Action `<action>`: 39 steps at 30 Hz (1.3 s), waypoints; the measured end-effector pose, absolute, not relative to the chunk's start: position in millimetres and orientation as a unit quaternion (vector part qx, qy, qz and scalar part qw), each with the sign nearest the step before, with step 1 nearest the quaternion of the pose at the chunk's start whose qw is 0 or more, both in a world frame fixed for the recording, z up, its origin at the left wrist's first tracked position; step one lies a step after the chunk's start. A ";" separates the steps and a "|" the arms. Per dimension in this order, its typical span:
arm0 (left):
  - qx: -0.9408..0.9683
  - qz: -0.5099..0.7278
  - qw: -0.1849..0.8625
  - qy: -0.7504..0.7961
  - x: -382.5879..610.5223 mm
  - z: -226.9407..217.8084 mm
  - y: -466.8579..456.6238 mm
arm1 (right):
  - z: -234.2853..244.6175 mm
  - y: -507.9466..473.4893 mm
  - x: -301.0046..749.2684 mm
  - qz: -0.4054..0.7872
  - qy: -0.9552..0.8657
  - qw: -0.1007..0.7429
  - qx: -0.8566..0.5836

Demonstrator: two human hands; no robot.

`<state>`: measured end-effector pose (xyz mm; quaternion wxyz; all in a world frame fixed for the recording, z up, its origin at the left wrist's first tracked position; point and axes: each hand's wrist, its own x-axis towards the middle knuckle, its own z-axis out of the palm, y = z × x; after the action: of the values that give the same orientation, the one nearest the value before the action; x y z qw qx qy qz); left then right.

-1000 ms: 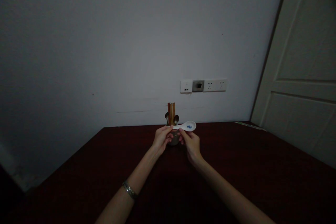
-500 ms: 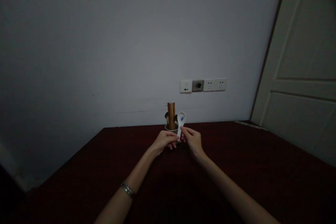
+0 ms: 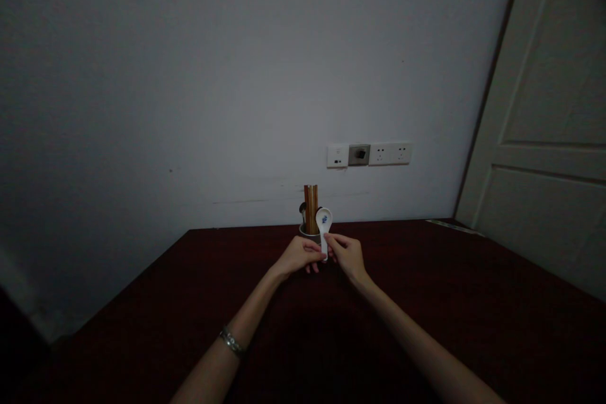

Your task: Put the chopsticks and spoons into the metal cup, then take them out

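Observation:
A white soup spoon point(image 3: 324, 219) with a blue mark in its bowl stands nearly upright between my hands. The lower end of its handle is pinched by my left hand point(image 3: 299, 255). Higher on the handle, just under the bowl, my right hand point(image 3: 348, 255) grips it between thumb and fingers. Directly behind is a round holder point(image 3: 308, 236), partly covered by my left hand and the spoon. It contains several wooden chopsticks point(image 3: 310, 208) and a dark metal spoon point(image 3: 302, 208). Another dark utensil is mostly hidden by the white spoon.
The dark red table point(image 3: 199, 290) reaches back to a pale wall point(image 3: 213, 88). Sockets and a switch point(image 3: 369, 154) are mounted on the wall. A panelled door point(image 3: 544, 101) rises at the right. A pale strip point(image 3: 454, 226) lies near the table's back right edge.
The white spoon has turned from a rightward lean to nearly upright and sits slightly lower. Both hands still hold it. The camera view has shifted a little.

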<state>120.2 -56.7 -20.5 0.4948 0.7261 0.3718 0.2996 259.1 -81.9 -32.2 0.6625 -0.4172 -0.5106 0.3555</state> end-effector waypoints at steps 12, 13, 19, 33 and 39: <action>0.735 0.296 0.496 0.354 118.4 -21.4 -55.8 | -34.2 -82.3 258.5 0.355 -0.527 0.647 -0.421; 0.734 0.294 0.499 0.355 118.2 -22.0 -55.1 | -33.5 -83.1 258.4 0.357 -0.528 0.646 -0.421; 0.725 0.297 0.501 0.368 118.8 -25.3 -53.7 | -32.7 -84.4 258.1 0.358 -0.528 0.645 -0.421; 0.679 0.467 0.366 0.432 81.8 21.6 -49.3 | -39.4 -80.7 255.4 0.381 -0.526 0.623 -0.437; 0.703 0.498 0.268 0.431 82.2 30.3 -57.1 | -42.9 -83.3 252.3 0.393 -0.546 0.596 -0.440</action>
<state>82.2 -57.1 30.3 0.2682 0.7030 0.4314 0.4978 252.3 -83.3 -42.9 0.5956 -0.4397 -0.5458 0.3925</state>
